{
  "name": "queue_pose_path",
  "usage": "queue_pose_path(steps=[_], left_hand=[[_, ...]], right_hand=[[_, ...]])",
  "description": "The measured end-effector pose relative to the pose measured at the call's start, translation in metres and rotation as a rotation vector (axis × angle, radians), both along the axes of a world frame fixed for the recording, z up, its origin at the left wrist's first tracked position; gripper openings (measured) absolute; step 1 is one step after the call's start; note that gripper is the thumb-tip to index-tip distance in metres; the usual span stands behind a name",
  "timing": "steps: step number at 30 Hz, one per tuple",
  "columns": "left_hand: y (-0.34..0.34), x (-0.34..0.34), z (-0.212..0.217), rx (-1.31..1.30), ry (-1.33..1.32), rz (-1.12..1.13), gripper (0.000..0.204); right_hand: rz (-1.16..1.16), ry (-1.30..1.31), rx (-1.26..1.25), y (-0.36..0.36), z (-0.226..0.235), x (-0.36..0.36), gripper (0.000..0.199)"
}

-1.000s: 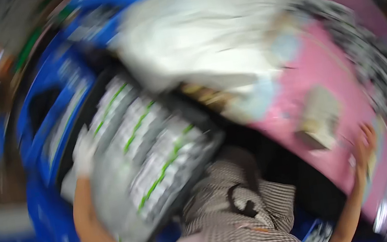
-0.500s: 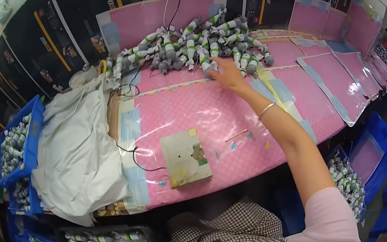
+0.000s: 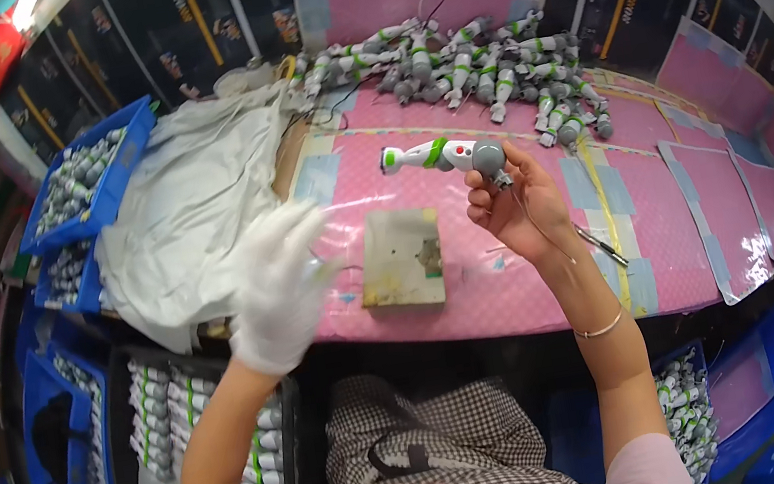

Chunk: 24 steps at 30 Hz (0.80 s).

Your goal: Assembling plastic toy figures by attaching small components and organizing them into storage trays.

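Steadying the white, green-banded plastic part [image 3: 429, 154] above the pink-covered table [image 3: 527, 296] takes firm fingers, like those the bare right hand [image 3: 525, 205] clamps on its round grey end [image 3: 488, 158] (white-gloved left hand [image 3: 275, 290]: fingers too blurred to tell).

Our table [image 3: 518, 304], back to front
We have a heap of parts [image 3: 501, 82] behind the box [image 3: 400, 258], a cloth [image 3: 174, 240] at left, a bin [image 3: 134, 158] left of that, and a tray [image 3: 291, 409] before the cloth.
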<state>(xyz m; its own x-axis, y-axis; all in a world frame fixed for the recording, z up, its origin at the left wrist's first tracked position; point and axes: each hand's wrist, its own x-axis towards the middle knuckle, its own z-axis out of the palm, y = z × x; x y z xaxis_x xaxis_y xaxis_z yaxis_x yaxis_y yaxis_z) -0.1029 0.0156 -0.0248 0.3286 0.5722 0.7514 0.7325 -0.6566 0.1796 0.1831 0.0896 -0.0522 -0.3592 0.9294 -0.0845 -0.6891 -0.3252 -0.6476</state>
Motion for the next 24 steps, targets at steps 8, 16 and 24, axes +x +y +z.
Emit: queue_pose_path(steps=[8,16,24], left_hand=[[0.012,0.073,0.011,-0.906,-0.979,-0.211,0.027],[-0.004,0.055,-0.022,-1.035,-1.964,-0.645,0.043],[-0.013,0.059,-0.037,-0.964,-1.653,-0.738,0.051]], right_hand=[[0.108,-0.029,0.272,-0.059,-0.001,-0.017,0.037],[0.146,-0.010,0.244,-0.104,-0.049,-0.062,0.036],[0.230,0.561,0.070,-0.110,-0.061,-0.083,0.046]])
